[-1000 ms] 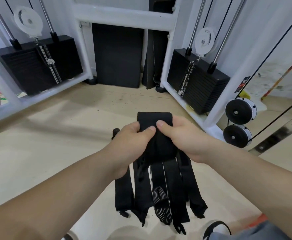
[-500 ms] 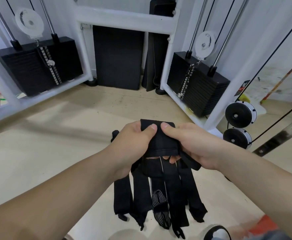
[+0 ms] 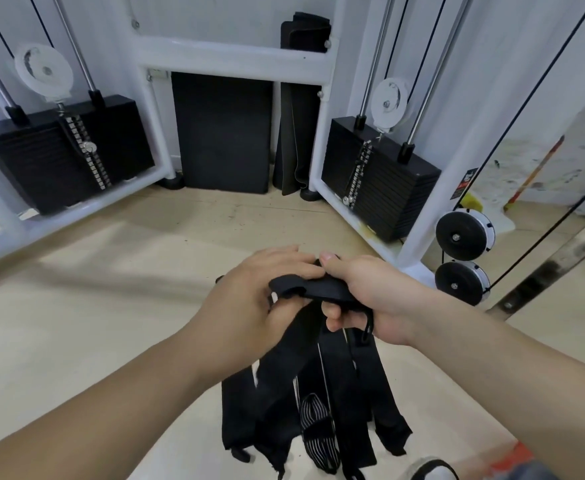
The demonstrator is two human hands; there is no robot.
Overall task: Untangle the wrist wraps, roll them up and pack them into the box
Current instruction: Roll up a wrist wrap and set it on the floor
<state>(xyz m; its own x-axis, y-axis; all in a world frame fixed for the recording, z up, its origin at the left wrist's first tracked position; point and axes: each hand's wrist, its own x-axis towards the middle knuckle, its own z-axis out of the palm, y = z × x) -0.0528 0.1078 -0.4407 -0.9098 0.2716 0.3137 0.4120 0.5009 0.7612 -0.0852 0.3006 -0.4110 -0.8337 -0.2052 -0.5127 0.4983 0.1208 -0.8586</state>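
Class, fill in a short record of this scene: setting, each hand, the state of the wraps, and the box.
Setting: floor beside a white cable machine
Left hand: grips the top end of the wrist wraps
Right hand: grips the same end, thumb on top
Wraps: several black strips hang bunched below both hands
Box: not in view

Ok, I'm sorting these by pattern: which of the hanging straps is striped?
The wrist wrap end hanging in the middle: it carries thin white stripes, while the straps on either side are plain black.
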